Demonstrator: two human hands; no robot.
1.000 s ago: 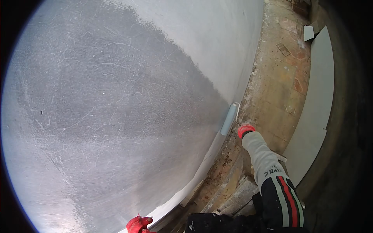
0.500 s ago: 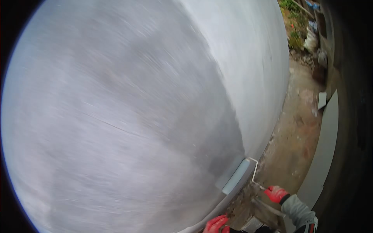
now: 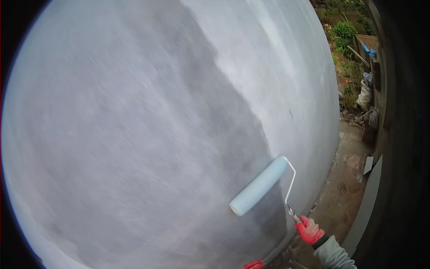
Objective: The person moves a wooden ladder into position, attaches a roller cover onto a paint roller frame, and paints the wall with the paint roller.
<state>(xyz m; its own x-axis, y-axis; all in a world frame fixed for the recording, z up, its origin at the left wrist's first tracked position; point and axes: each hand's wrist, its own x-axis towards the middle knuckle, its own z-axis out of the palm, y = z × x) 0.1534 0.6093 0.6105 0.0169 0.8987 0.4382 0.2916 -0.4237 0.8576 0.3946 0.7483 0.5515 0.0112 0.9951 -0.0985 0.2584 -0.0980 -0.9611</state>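
A paint roller (image 3: 260, 186) with a pale blue sleeve and a bent white wire frame lies slantwise against the grey wall (image 3: 134, 134). My right hand (image 3: 310, 230), in a red glove, is wrapped around its handle at the lower right. Darker, damp-looking grey covers the wall around and left of the roller; a lighter area lies to the right. At the bottom edge only a sliver of my left hand (image 3: 254, 265) shows, also in a red glove and close to the wall. Its fingers are mostly cut off by the frame.
A dirt-stained ground strip (image 3: 342, 179) runs along the wall's foot. Beyond it lies a long pale board (image 3: 367, 206). Farther off are a white sack (image 3: 364, 96), a blue scrap (image 3: 369, 50) and green plants (image 3: 345, 33) beside another wall on the right.
The roller and my right hand have moved up the wall from near its foot. My left hand has mostly dropped out of view, and the camera view has shifted.
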